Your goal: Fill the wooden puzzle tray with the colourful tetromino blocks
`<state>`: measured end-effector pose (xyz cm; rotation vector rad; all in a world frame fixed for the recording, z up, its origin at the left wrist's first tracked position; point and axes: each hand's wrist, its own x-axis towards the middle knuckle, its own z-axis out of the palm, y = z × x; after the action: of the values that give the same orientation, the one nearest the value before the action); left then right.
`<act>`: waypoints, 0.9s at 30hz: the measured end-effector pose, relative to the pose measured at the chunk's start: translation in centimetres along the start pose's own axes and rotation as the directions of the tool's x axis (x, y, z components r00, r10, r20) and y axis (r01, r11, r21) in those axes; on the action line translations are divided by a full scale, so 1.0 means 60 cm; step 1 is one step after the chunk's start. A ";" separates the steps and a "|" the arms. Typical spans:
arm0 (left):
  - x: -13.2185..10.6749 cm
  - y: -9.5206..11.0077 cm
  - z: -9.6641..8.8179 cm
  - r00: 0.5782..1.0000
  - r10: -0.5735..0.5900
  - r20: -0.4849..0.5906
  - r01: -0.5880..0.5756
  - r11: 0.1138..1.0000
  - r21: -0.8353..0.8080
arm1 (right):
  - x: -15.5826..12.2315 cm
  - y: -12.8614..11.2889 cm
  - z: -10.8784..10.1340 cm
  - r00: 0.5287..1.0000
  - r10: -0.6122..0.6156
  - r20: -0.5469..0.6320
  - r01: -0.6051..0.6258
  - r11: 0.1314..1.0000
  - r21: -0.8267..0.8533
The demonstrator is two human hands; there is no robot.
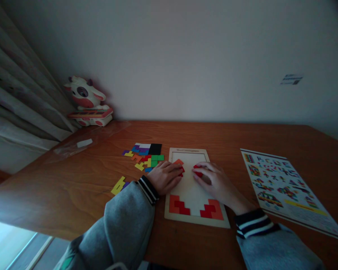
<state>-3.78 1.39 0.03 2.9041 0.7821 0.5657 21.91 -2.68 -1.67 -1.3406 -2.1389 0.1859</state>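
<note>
A pale wooden puzzle tray (189, 152) lies on the brown table in front of me. Orange and red pieces (180, 205) fill its near left corner, and another red and orange group (212, 210) fills its near right corner. My left hand (165, 177) rests on the tray's left side, fingers closed over a red and orange piece (179, 162). My right hand (214, 180) lies over the tray's middle, fingertips pinching a small red piece (197, 170). Both sleeves are grey with striped cuffs.
A heap of loose coloured pieces (145, 155) lies left of the tray, with a yellow piece (118, 185) nearer me. A printed pattern sheet (284, 185) lies at the right. A cow toy (87, 101) stands at the far left corner beside a curtain. A clear plastic bag (79, 144) lies nearby.
</note>
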 end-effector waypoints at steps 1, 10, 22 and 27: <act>0.001 0.002 0.001 1.000 -0.022 0.008 0.021 1.000 0.010 | 0.000 0.000 0.000 1.000 0.002 0.002 -0.002 1.000 -0.003; 0.004 0.011 0.016 0.996 -0.082 -0.019 0.082 0.996 0.015 | -0.001 0.004 0.004 1.000 -0.002 -0.009 0.002 1.000 -0.007; 0.012 0.019 0.017 0.993 -0.117 -0.020 0.118 0.992 0.046 | -0.002 0.008 0.005 1.000 -0.001 0.020 0.001 1.000 -0.016; 0.010 0.017 0.020 0.997 -0.081 -0.016 0.082 0.995 0.051 | -0.002 0.006 0.004 1.000 0.008 0.025 -0.008 1.000 -0.008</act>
<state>-2.38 0.82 -0.68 2.9019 0.9260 0.5670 22.09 -2.55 -2.03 -1.3586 -2.1569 0.1986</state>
